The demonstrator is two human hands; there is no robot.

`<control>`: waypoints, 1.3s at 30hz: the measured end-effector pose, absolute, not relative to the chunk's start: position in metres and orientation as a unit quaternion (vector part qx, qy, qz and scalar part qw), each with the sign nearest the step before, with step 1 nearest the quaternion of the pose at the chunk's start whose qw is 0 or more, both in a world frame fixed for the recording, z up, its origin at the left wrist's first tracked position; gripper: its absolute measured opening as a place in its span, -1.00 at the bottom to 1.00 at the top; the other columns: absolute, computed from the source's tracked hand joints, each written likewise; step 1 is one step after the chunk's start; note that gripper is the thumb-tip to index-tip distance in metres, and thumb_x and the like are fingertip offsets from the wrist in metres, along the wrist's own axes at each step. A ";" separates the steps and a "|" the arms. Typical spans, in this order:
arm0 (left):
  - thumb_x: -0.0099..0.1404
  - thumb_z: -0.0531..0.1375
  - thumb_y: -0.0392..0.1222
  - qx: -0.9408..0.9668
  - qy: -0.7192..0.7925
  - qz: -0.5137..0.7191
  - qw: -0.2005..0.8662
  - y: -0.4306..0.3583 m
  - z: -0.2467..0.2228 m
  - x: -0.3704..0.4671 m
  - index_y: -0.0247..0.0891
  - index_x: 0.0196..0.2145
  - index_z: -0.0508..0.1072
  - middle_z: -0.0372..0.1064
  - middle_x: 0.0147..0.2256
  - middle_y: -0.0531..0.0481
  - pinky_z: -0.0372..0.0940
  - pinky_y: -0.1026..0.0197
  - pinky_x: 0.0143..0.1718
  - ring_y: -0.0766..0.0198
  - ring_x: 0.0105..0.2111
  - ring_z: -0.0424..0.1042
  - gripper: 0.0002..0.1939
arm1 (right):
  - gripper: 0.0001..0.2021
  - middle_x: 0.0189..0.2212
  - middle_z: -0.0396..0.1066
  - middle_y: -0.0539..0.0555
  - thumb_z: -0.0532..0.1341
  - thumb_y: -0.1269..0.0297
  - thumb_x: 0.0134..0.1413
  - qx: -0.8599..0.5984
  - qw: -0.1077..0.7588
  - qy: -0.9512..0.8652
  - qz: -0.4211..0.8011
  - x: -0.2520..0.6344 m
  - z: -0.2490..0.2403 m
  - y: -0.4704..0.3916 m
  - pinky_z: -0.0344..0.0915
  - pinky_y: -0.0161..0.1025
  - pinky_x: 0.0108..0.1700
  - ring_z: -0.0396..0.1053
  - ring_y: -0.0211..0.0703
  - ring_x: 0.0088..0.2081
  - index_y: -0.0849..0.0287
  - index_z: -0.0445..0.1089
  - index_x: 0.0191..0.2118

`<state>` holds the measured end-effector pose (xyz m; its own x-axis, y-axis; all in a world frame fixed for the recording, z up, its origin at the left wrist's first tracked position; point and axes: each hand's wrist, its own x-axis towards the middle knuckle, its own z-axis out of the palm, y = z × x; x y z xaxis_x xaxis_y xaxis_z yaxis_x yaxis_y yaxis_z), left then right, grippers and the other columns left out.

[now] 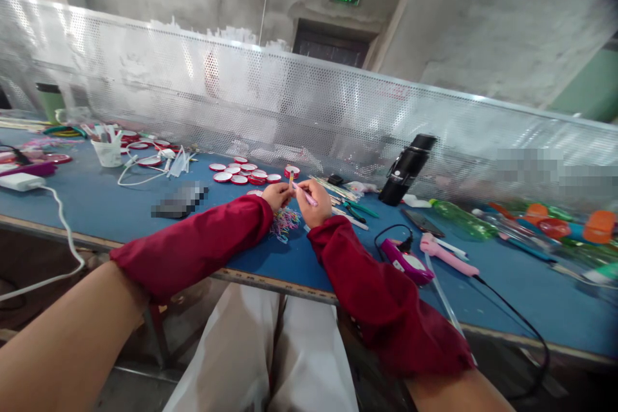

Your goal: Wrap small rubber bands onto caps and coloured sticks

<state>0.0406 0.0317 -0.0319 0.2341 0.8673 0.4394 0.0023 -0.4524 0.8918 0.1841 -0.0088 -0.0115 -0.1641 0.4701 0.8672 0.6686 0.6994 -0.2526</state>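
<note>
My left hand [277,195] is closed in a pinch in front of me, over the table. What its fingertips hold is too small to make out; a small upright piece with a yellowish end [291,177] shows just above them. Wrapped around a slim pink pen-like tool [306,196], my right hand [316,205] brings the tool's end up against the left fingertips. Directly below both hands lies a loose pile of thin pastel-coloured strands [286,225]. Shallow round red-rimmed tins [240,170] with pale insides sit in a cluster just beyond.
Pliers with green handles [355,211] and thin sticks lie right of my hands. A black bottle [406,170], a purple device [407,262] and a pink corded tool [449,255] stand farther right. To the left are a phone [179,199] and a white cup of sticks [107,152].
</note>
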 end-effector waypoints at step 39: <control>0.22 0.19 -0.03 0.672 0.320 0.529 0.408 0.034 -0.034 0.041 -0.28 -0.56 0.26 0.14 -0.67 0.13 0.01 0.33 -0.62 0.44 -0.67 0.11 -0.67 | -0.88 -0.37 0.44 0.05 0.11 0.22 0.18 -0.375 0.520 -0.762 -0.090 0.184 -0.011 -0.010 0.30 -0.20 -0.25 0.37 -0.13 -0.33 0.09 0.37 -0.28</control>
<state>0.0406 0.0343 -0.0338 0.2358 0.8614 0.4498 -0.0014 -0.4625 0.8866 0.1839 -0.0095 -0.0107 -0.1777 0.4784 0.8600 0.6654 0.7023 -0.2532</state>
